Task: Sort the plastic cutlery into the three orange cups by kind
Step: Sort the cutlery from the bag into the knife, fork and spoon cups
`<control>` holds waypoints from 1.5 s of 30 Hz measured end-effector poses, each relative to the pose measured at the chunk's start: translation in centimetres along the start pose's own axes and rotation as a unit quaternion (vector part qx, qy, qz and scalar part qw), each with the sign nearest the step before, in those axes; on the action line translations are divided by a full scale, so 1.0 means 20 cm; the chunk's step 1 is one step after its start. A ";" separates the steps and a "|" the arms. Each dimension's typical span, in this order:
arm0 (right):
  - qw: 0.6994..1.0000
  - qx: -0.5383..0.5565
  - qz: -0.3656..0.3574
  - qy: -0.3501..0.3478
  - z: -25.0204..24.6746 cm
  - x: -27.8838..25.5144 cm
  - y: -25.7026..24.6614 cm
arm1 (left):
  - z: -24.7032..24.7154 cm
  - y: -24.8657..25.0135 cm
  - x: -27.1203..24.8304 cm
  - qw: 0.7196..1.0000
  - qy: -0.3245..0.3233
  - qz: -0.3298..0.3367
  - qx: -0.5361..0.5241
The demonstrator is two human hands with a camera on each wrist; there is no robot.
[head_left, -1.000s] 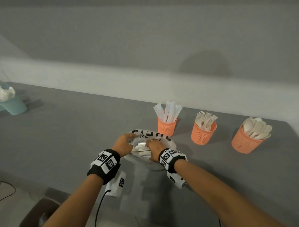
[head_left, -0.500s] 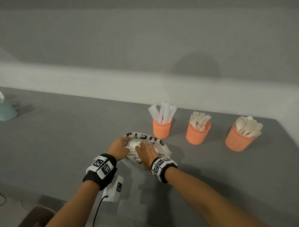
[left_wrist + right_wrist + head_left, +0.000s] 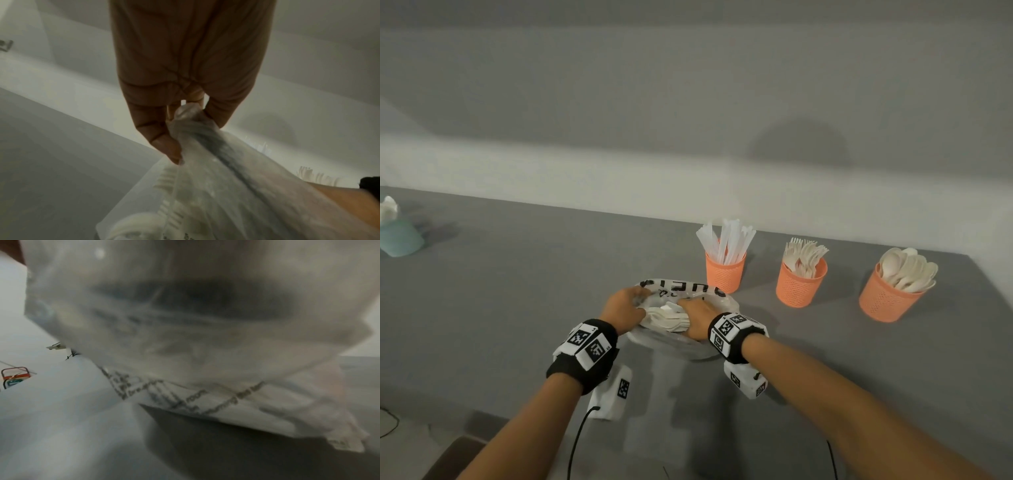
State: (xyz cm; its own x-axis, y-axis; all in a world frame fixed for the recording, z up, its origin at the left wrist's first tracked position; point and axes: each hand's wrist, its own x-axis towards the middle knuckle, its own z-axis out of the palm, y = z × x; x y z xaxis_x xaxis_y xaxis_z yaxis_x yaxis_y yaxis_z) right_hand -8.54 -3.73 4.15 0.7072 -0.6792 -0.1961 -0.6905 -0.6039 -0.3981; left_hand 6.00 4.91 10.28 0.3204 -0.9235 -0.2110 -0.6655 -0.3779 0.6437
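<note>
Three orange cups stand in a row on the grey table: one with knives (image 3: 724, 270), one with forks (image 3: 799, 286), one with spoons (image 3: 890, 299). In front of the knife cup lies a clear printed plastic bag (image 3: 681, 291) (image 3: 216, 178) (image 3: 185, 337) of white cutlery (image 3: 662, 317). My left hand (image 3: 625, 306) pinches the bag's bunched rim (image 3: 185, 116) between thumb and fingers. My right hand (image 3: 697, 317) is inside the bag's mouth, curled over a bundle of the cutlery. Its fingertips are hidden, and the bag covers the right wrist view.
A teal cup (image 3: 399, 236) with white items stands at the table's far left. A white marker block (image 3: 613, 397) with a black cable lies near the table's front edge below my left wrist. A pale wall runs behind the cups.
My right hand has pushed further into the bag and closed over a bundle of cutlery. My left hand has kept hold of the bag's rim.
</note>
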 end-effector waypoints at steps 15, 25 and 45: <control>0.992 0.126 -0.004 0.016 -0.01 -0.06 -0.06 | 0.09 0.02 -0.01 0.997 -0.015 -0.002 -0.080; 0.855 0.470 0.084 0.202 -0.25 -0.17 -0.09 | 0.10 0.09 -0.01 0.994 0.105 -0.001 0.028; 0.695 0.567 0.125 0.424 -0.62 -0.51 0.25 | 0.63 0.73 -0.05 0.668 -0.260 -0.210 -0.665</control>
State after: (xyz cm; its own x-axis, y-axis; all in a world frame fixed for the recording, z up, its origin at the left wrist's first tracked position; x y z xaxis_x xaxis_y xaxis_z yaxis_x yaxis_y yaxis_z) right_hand -21.12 -4.90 15.27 -0.0887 -0.9958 0.0214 0.1286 -0.0327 -0.9912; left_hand -12.59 -0.57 10.62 -0.2172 -0.7829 -0.5829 0.7082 -0.5374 0.4579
